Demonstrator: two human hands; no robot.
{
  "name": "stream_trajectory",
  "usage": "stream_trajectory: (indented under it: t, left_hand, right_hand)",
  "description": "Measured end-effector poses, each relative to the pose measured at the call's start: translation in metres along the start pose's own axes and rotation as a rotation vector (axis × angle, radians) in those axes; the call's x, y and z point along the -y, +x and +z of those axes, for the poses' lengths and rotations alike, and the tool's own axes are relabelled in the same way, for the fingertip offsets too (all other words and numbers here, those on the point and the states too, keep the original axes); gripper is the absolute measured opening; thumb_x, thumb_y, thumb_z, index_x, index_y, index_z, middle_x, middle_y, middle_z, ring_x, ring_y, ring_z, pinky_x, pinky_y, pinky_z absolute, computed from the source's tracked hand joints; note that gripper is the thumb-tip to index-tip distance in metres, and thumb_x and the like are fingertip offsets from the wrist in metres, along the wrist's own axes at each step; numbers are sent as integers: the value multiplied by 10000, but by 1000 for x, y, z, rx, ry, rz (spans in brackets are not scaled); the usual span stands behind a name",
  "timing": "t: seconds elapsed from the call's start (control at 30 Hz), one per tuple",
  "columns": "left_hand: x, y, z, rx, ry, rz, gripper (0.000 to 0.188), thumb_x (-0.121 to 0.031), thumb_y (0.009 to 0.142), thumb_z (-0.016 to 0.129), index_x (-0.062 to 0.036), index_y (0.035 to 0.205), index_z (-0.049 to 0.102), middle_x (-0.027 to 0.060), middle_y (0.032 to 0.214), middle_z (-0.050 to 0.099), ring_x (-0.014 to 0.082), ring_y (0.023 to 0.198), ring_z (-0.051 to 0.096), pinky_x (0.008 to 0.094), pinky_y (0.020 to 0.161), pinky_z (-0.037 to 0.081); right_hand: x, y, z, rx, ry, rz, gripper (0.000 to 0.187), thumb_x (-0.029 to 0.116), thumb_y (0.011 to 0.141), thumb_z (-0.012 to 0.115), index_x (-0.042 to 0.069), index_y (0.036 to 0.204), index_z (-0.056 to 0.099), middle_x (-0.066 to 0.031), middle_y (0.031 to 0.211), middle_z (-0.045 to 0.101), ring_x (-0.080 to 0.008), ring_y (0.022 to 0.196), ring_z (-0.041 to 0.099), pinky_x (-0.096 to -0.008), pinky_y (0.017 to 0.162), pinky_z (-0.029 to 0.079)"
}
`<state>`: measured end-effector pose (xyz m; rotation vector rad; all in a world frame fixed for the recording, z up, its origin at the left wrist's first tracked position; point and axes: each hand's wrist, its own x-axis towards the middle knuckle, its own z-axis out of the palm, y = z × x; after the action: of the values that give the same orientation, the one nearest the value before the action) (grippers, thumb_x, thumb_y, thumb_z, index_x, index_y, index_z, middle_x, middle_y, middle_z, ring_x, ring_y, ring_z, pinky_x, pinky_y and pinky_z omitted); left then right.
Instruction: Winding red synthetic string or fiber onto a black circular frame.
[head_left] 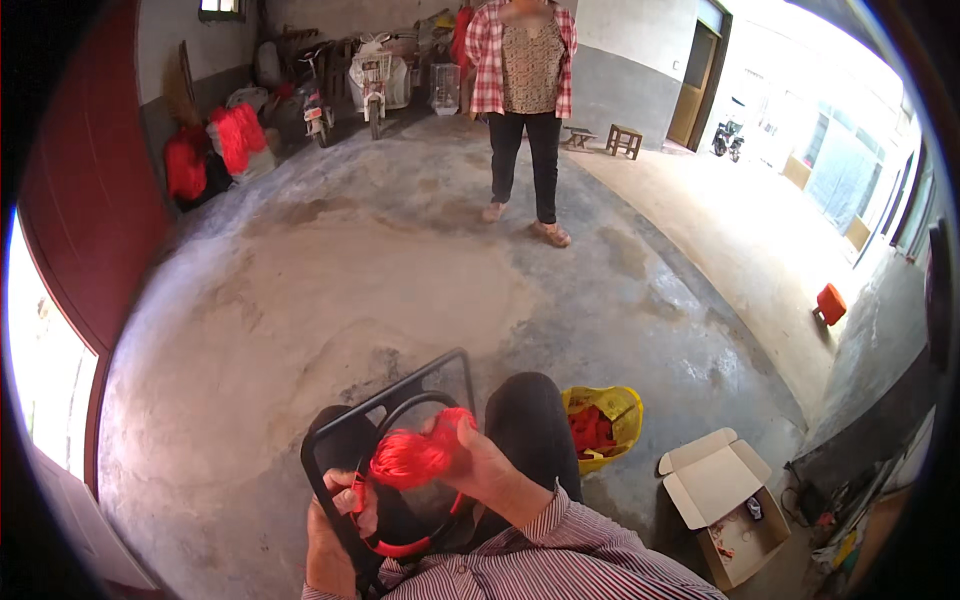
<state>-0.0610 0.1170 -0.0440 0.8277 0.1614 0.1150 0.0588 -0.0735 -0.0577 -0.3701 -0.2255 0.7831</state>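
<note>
- This is the head view, looking down at the person's own two hands.
- The right hand [487,468], at six o'clock, is closed around a bunch of bright red thread [412,458].
- The bunch is between six and seven o'clock, and its loose part sticks out of the fist to the left.
- The left hand [346,503], at seven o'clock, has its fingers bent around the red-wrapped edge of a round black ring [398,549].
- The bunch is over the ring, but I cannot tell if they touch.
- A black frame [388,393] with round corners tilts by the person's knees, at seven o'clock, just beside the ring.
- Between four and five o'clock, a yellow basket [627,420] on the floor has red stuff in it.
- Farther out that way, a cardboard box [708,488] has its lid open and small bits inside.
- Near twelve o'clock, a person in a red checked shirt [490,60] stands facing us.
- More red bundles [237,138] are at ten o'clock, and a white bike [373,98] is at eleven.
</note>
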Motion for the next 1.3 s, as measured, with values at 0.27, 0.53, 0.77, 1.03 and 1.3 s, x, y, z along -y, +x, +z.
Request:
stream_trajectory:
  t: [0.27, 0.53, 0.77, 1.03, 1.3]
  left_hand:
    - [-2, 25, -4, 43, 51, -19, 253, -271, 858, 639, -68, 967, 537, 90, 674, 539, 132, 426, 455, 245, 333, 326]
    - [-8, 22, 9, -67, -44, -45, 422, -236, 786, 735, -113, 1129, 522, 72, 723, 558, 120, 444, 477, 229, 339, 297]
    - [-2, 15, -7, -70, 49, -45, 333, -214, 815, 698, -86, 1066, 518, 99, 813, 594, 136, 451, 487, 238, 353, 342]
    - [-4, 12, -19, -276, -44, 55, 312, -278, 851, 664, -6, 974, 573, 101, 787, 588, 125, 486, 472, 235, 405, 339]
    - [1, 22, 12, -8, -110, -112, 356, -308, 959, 428, -1, 1041, 590, 30, 740, 565, 103, 554, 477, 233, 473, 363]
  right_hand:
    - [22, 14, 3, -102, -76, -204, 438, 429, 868, 593, 57, 1095, 550, -105, 1140, 598, -275, 1108, 550, -463, 985, 408]
    - [13, 10, 6, -34, -114, -148, 512, 478, 846, 599, 32, 1092, 546, -96, 1109, 594, -279, 1118, 537, -472, 995, 396]
    - [16, -9, 16, 17, -130, -153, 528, 541, 890, 487, 36, 1030, 547, -82, 929, 604, -267, 918, 578, -464, 911, 437]
    - [96, -9, -13, -204, -181, -390, 452, 456, 942, 450, 39, 1084, 553, -79, 854, 604, -253, 790, 596, -438, 882, 454]
    - [25, 2, 68, -28, -959, 176, 497, 88, 794, 654, 15, 1251, 474, -107, 1021, 647, -205, 874, 643, -323, 812, 493]
